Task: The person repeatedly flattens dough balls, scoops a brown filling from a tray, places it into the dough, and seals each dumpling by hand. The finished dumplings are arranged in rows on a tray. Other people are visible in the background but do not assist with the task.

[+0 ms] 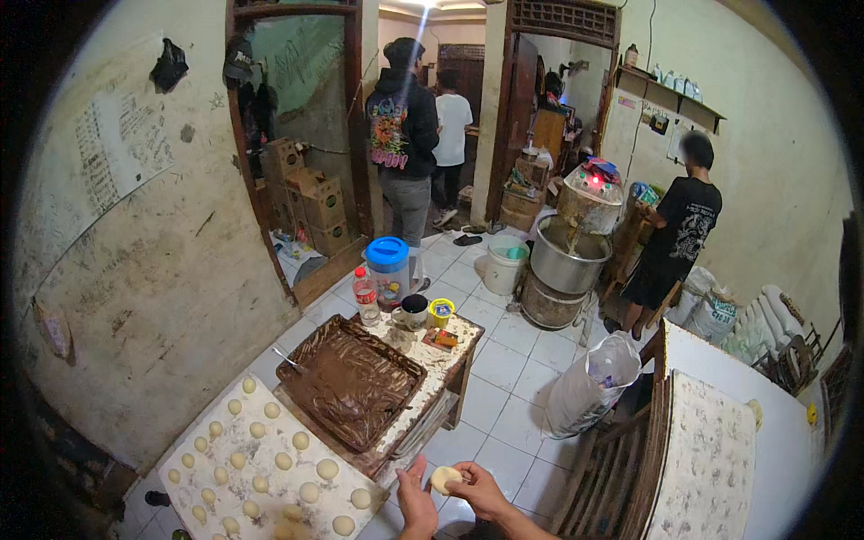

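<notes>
My right hand (482,491) pinches a flattened piece of pale dough (445,480) between thumb and fingers. Beside it, my left hand (416,503) is raised with its palm towards the dough; whether it touches the dough's edge is unclear. To the left, rows of round dough balls (283,461) rest on a floured white board (202,487). Beyond the hands, a rectangular tray (422,378) holds brown, chocolate-like paste (358,378), with a metal spoon (287,358) at its left edge.
A bottle (366,297), a blue-lidded jug (387,260) and a cup (412,312) stand behind the tray. Right are an open sack (587,391) and stacked boards (709,459). A dough mixer (570,260) stands farther back. Three people stand beyond, one near the mixer.
</notes>
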Demonstrator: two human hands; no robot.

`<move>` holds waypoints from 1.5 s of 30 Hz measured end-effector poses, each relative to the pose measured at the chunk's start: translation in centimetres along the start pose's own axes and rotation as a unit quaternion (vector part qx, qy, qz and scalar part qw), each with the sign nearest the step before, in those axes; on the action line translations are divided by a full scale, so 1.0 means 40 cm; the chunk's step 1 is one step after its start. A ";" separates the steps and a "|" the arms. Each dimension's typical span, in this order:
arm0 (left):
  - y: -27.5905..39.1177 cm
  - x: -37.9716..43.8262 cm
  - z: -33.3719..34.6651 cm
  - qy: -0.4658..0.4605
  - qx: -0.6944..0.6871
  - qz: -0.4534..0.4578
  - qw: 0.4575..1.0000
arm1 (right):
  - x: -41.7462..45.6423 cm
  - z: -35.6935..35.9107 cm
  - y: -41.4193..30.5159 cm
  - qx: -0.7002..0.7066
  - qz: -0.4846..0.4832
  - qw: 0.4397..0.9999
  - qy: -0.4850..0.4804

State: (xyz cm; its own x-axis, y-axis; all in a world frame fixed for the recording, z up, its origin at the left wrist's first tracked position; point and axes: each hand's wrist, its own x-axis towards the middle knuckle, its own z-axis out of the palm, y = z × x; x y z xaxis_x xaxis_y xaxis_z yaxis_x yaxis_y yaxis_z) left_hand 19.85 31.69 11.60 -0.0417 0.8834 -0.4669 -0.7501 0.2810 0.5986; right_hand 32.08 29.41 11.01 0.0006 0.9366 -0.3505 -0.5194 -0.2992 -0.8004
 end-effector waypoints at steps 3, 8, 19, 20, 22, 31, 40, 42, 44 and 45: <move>-0.038 0.106 -0.055 -0.050 0.223 0.017 0.973 | 0.037 -0.035 -0.060 0.039 -0.003 0.999 0.024; -0.052 0.090 0.132 -0.067 0.218 0.085 0.970 | 0.102 -0.108 -0.149 -0.105 -0.030 0.994 0.028; -0.164 0.232 0.375 -0.162 0.128 -0.051 0.977 | 0.235 -0.288 -0.338 -0.010 0.019 0.997 -0.075; -0.193 0.258 0.368 -0.160 0.084 -0.063 0.981 | 0.233 -0.285 -0.353 0.037 0.032 0.993 -0.103; -0.232 0.258 0.417 -0.097 0.169 0.022 0.981 | 0.267 -0.307 -0.323 -0.047 -0.047 0.995 -0.076; -0.196 0.182 0.476 -0.098 0.560 0.134 0.812 | 0.297 -0.293 -0.371 -0.346 -0.198 0.917 0.032; -0.158 0.152 0.342 -0.065 0.200 0.216 0.953 | 0.220 -0.202 -0.338 -0.209 -0.076 0.958 -0.182; -0.104 0.124 0.307 -0.077 0.156 0.188 0.967 | 0.190 -0.164 -0.338 -0.269 -0.079 0.941 -0.191; -0.054 0.101 0.245 -0.081 0.105 0.141 0.981 | 0.152 -0.130 -0.340 -0.273 -0.022 0.934 -0.230; -0.040 0.079 0.215 -0.052 0.128 0.150 0.979 | 0.135 -0.110 -0.326 -0.274 0.009 0.928 -0.253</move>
State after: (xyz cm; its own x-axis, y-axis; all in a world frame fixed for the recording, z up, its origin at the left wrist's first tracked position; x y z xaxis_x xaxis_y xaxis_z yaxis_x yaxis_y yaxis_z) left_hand 26.58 37.25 14.78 -0.1573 0.9701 -0.1848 -0.5238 0.0767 0.8484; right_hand 42.61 37.56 17.44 -0.4763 0.8554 -0.2034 -0.0032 -0.2330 -0.9725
